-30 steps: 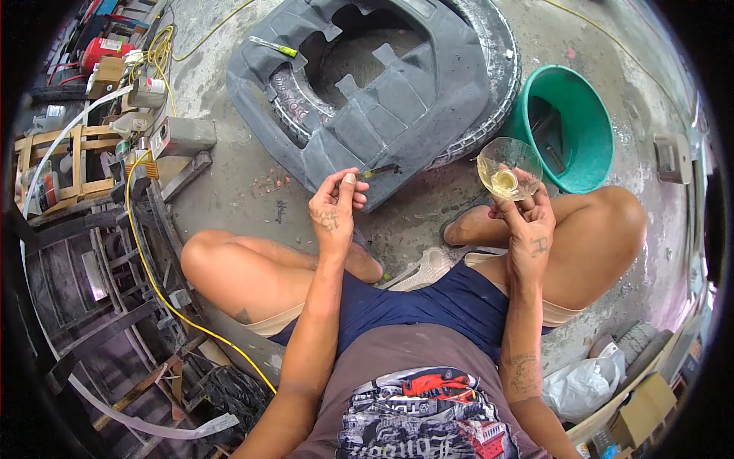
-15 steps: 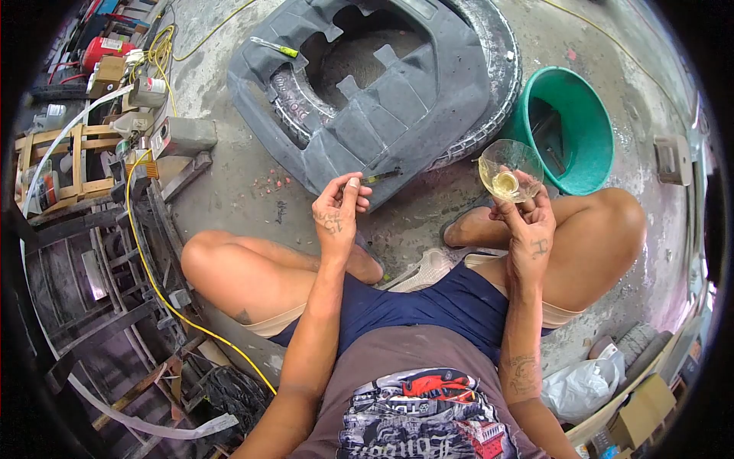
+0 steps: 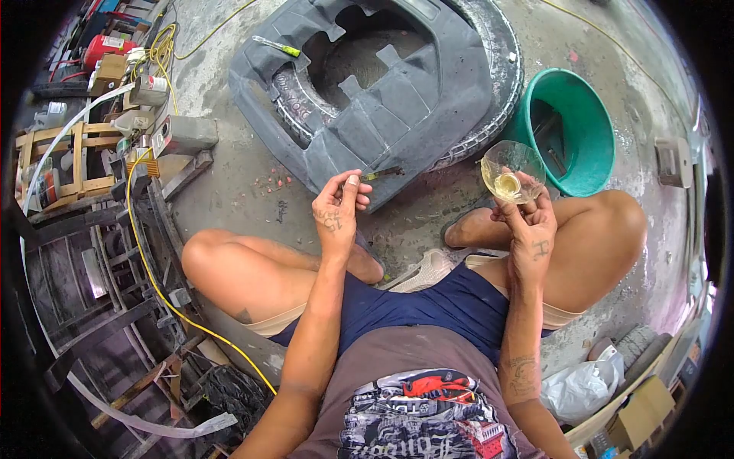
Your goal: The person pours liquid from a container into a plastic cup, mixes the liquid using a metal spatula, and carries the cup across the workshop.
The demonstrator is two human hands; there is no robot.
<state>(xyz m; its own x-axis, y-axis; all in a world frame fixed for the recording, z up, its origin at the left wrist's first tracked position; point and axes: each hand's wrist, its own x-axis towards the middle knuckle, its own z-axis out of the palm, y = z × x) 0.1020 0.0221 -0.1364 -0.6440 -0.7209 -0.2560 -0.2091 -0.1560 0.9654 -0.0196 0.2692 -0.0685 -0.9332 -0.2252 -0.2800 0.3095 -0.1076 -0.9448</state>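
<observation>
My left hand (image 3: 337, 210) is closed around a small thin brush (image 3: 375, 176), its dark tip pointing right near the edge of a grey moulded plastic panel (image 3: 367, 130). Whether the tip touches the panel I cannot tell. In my right hand (image 3: 527, 222) is a clear cup (image 3: 514, 170), apparently cut from a plastic bottle, with a little yellowish liquid at its bottom. The panel lies on a tyre (image 3: 501, 84) and has large cut-out openings. Near the panel's far left edge lies a tool with a yellow-green handle (image 3: 289, 50).
A green bucket (image 3: 596, 126) stands right of the tyre, dark items inside. Down the left are a metal frame (image 3: 92, 268), a grey can (image 3: 187, 136) and a yellow cable (image 3: 164, 294). At lower right lies a white plastic bag (image 3: 577, 386) by a cardboard box (image 3: 642, 413).
The brush tip has shifted very slightly to the right. Both hands keep their hold, and the cup stays almost in place.
</observation>
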